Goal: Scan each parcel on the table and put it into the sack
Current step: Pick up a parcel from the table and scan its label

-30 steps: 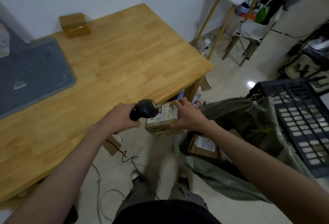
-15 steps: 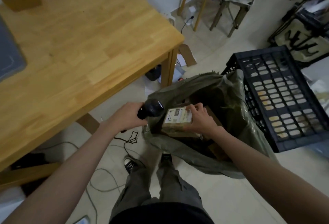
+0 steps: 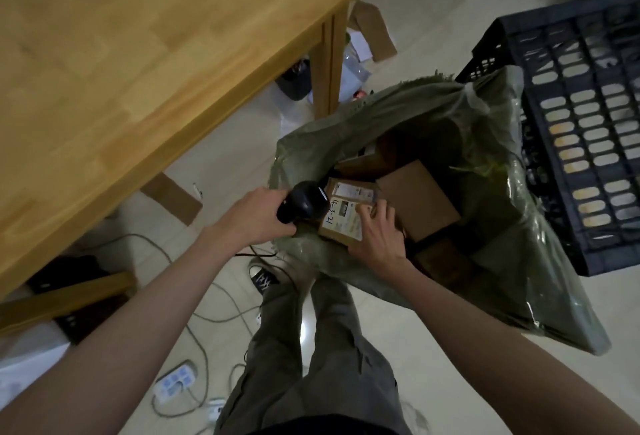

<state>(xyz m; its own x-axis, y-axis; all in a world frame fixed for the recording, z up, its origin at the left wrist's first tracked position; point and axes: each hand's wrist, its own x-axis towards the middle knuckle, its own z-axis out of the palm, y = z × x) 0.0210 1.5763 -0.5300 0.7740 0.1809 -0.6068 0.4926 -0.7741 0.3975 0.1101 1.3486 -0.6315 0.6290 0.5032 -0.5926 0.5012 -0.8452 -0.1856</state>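
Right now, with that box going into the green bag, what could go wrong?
The parcel in the right hand sits at the sack near edge, so it might slip out onto the floor rather than settle among the boxes inside. The left hand holds the scanner close by; it could knock the parcel. Its cable loops near the shoe, a possible trip hazard.

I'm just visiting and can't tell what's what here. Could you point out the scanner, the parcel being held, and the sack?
barcode scanner (image 3: 306, 202): head view, on its black rounded head.
labelled parcel (image 3: 341, 220): head view, on the white label on top.
green sack (image 3: 485, 116): head view, on the far wall by its open mouth.
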